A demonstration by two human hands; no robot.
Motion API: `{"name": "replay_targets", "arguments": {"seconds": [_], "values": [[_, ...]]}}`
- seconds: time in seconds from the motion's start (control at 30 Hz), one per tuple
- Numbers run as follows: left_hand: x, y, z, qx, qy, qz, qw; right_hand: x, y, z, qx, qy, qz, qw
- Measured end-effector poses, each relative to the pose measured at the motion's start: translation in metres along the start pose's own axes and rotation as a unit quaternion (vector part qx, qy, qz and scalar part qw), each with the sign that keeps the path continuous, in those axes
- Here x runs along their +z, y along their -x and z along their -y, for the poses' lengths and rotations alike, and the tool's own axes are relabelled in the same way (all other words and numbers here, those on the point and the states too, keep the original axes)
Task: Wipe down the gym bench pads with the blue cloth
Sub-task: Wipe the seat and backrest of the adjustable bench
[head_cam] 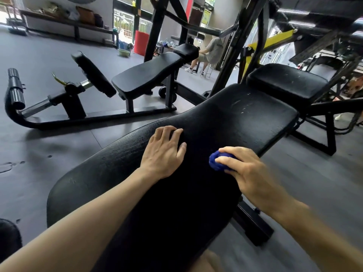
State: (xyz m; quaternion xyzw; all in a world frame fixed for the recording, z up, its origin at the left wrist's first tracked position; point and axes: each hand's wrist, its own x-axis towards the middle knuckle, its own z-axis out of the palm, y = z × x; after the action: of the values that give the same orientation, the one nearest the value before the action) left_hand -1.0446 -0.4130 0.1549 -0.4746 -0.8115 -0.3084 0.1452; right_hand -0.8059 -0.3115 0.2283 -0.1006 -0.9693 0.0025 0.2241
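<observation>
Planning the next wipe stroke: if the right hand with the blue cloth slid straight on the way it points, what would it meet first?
The right hand points up-left, so the blue cloth would likely meet the left hand resting on the long bench pad first, though depth is uncertain.

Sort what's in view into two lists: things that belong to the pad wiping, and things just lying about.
Belongs to the job:
blue cloth, bunched under the right hand
long bench pad, with the left hand resting flat on it
seat pad beyond it

Just lying about:
second bench
green basin on the floor
red mat standing upright
seated person
</observation>
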Motion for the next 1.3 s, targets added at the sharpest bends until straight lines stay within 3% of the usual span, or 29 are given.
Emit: {"name": "replay_targets", "arguments": {"seconds": [0.3, 0.47, 0.57, 0.8, 0.97, 1.3], "values": [[-0.004, 0.000, 0.004, -0.026, 0.027, 0.017, 0.999, 0.076, -0.171, 0.005, 0.025, 0.029, 0.064, 0.997], [-0.006, 0.001, 0.003, -0.026, 0.061, 0.007, 0.998, 0.060, -0.119, 0.004, -0.014, 0.035, 0.051, 0.998], [-0.009, 0.004, -0.001, 0.014, 0.041, 0.004, 0.999, 0.040, -0.072, 0.006, -0.021, 0.033, 0.035, 0.999], [-0.015, 0.003, -0.012, 0.077, 0.034, -0.025, 0.996, -0.002, 0.006, -0.003, 0.054, 0.045, -0.053, 0.996], [-0.015, -0.019, -0.046, 0.138, 0.054, -0.036, 0.988, -0.024, 0.005, -0.026, 0.116, 0.053, -0.167, 0.978], [0.022, -0.097, -0.107, 0.196, 0.049, -0.028, 0.979, -0.028, -0.036, -0.106, 0.088, 0.158, -0.172, 0.968]]}}
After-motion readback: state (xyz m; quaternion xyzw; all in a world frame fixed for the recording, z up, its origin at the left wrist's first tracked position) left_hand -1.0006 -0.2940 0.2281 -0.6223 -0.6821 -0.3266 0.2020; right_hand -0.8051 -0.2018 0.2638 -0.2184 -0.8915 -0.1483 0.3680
